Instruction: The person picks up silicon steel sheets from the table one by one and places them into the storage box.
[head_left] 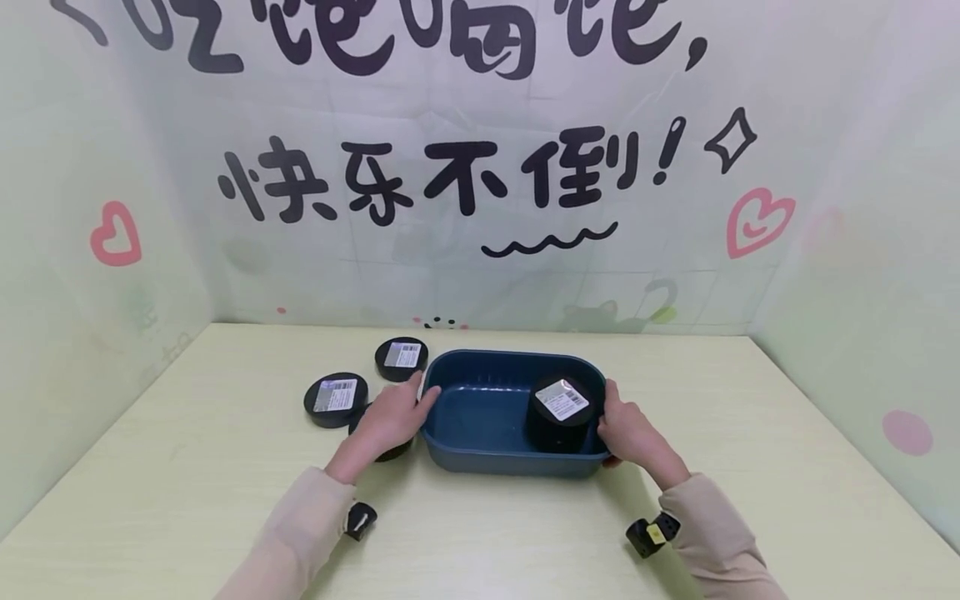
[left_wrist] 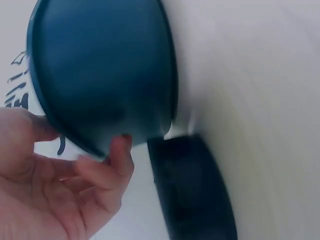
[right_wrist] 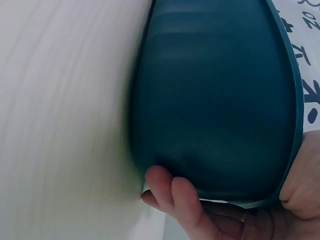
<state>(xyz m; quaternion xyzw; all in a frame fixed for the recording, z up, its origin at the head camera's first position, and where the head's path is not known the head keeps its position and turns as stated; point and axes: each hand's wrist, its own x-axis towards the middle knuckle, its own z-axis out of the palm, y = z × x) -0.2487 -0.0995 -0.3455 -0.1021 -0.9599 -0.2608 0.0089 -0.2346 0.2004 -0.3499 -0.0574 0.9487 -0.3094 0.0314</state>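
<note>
A blue oblong plastic tub (head_left: 480,462) is held at both ends, its open side up. My left hand (head_left: 390,415) grips the left end, with the thumb at the rim and curled fingertips (left_wrist: 121,155) against the outer wall. At the opposite end my right hand (head_left: 632,431) holds the rim, and its fingers (right_wrist: 186,200) bend against the outside. Inside the tub, on the right, sits a tall black round piece (head_left: 562,408) with a white label on top; whether it is a stack cannot be told. Whether the tub's base touches the table is unclear.
Left of the tub lie two flat black round discs with labels, one nearer (head_left: 336,400) and one farther back (head_left: 402,358). Another black disc (head_left: 396,452) is partly hidden under my left hand. Printed fabric walls (head_left: 480,283) stand behind the pale table (head_left: 495,533) and at both sides.
</note>
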